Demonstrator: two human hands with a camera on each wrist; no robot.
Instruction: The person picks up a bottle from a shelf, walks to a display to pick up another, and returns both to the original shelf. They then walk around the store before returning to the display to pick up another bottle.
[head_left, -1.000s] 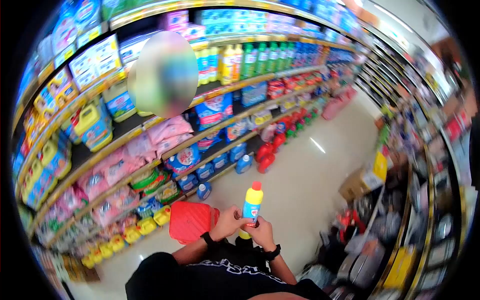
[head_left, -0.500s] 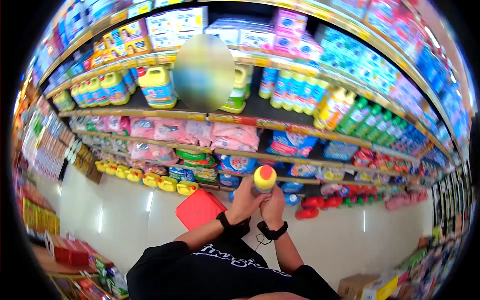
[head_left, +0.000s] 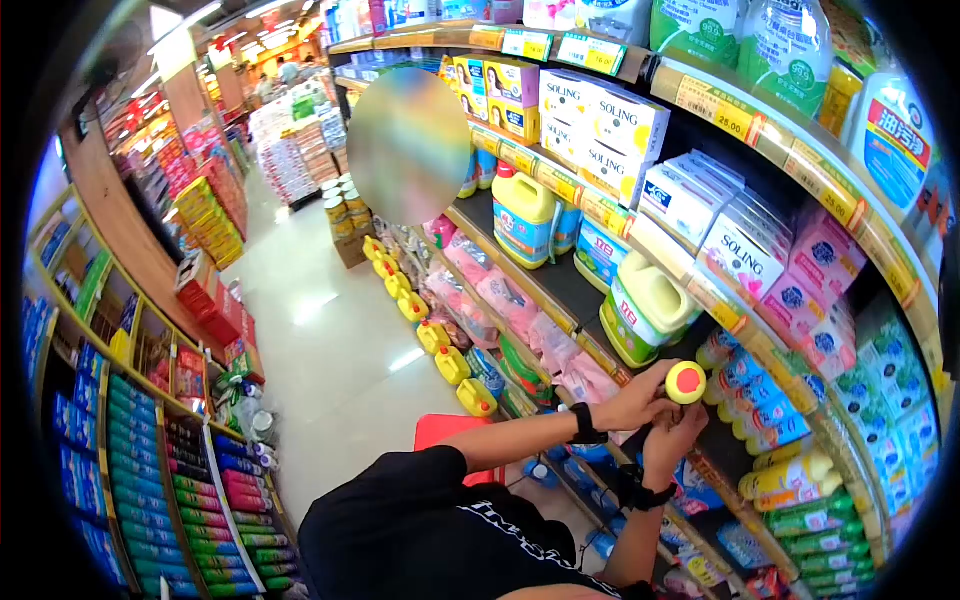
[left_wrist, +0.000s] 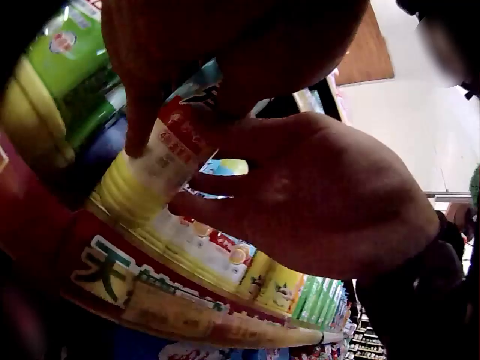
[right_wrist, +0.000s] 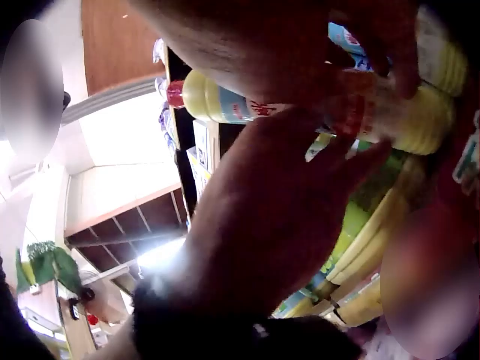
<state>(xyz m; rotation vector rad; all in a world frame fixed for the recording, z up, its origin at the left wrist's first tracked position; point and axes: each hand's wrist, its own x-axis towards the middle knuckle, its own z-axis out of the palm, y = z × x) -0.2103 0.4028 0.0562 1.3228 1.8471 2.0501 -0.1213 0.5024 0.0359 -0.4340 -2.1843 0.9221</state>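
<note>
A yellow bottle (head_left: 686, 383) with a red cap is held in front of the shelf, its cap towards the head camera. My left hand (head_left: 636, 402) grips it from the left, and my right hand (head_left: 672, 446) holds it from below and the right. In the left wrist view, fingers of both hands lie round the bottle's printed label (left_wrist: 169, 150). The right wrist view shows the red cap (right_wrist: 175, 94) and pale yellow shoulder uncovered, while the hands hide part of its middle.
Close by on the shelf stand a green-labelled jug (head_left: 640, 325), yellow bottles (head_left: 790, 480) and SOLING boxes (head_left: 608, 135). A red basket (head_left: 450, 432) is on the floor below my left arm. The aisle floor (head_left: 320, 320) stretches away at left, past stocked shelves.
The head view has swung left along the aisle and come nearer the shelf. Both hands still hold the bottle, now beside the shelf, its cap turned more towards the head camera.
</note>
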